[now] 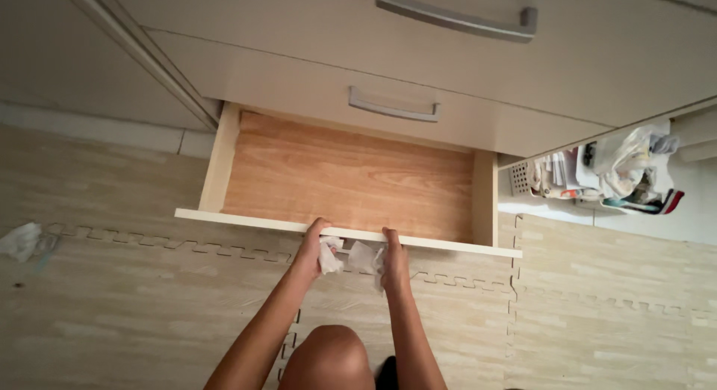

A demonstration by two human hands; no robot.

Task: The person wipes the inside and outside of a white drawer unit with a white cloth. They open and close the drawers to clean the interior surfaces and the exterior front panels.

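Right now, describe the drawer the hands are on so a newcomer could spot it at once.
Start at the pale beige cabinet front with its grey bar handles. Below them, the lowest pulled-out drawer with an orange-brown wood-grain bottom juts over the puzzle-edged floor mat. It alone is open, with the left hand and right hand gripping its white front rim, crumpled white paper between them.

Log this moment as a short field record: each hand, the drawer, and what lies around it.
left hand: left hand grips the front edge of the open bottom drawer, white crumpled tissue in its palm
right hand: right hand on the same edge, white paper scrap beside it
drawer: pale wooden drawer, pulled out, wood-grain floor showing
above: closed drawer with grey metal handle
floor: beige interlocking foam mats
right side: white slotted basket with papers and bags
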